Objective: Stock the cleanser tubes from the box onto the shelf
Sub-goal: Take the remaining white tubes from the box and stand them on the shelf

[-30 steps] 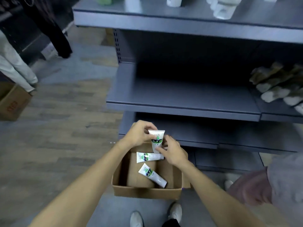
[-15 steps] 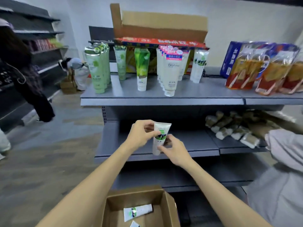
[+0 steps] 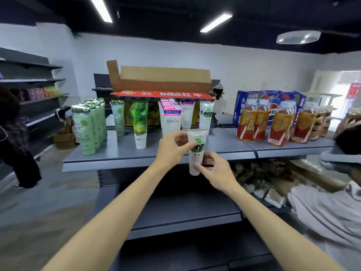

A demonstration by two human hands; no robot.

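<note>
Both hands held one white cleanser tube (image 3: 196, 151) upright, cap end down: the left hand (image 3: 172, 147) pinched its upper part, and the right hand (image 3: 215, 173) closed thumb and fingertips around the cap end. A second before, the tube had been just above the box on the floor; half a second before, level with the middle shelf. By this moment it had risen to the front edge of the top shelf (image 3: 125, 151), and the box had dropped out of view, so the carry looked nearly done and only the placing remained.

Just beyond the hands stood a matching tube (image 3: 206, 115), with bare shelf in front of it, a likely spot. To their left stood the pink-labelled tubes (image 3: 171, 118) and green tubes (image 3: 88, 126). Nothing blocked the way, though a careless reach could topple these. To the right were bottled drinks (image 3: 281, 124) and another person (image 3: 332, 208) bent near the lower shelves.
</note>
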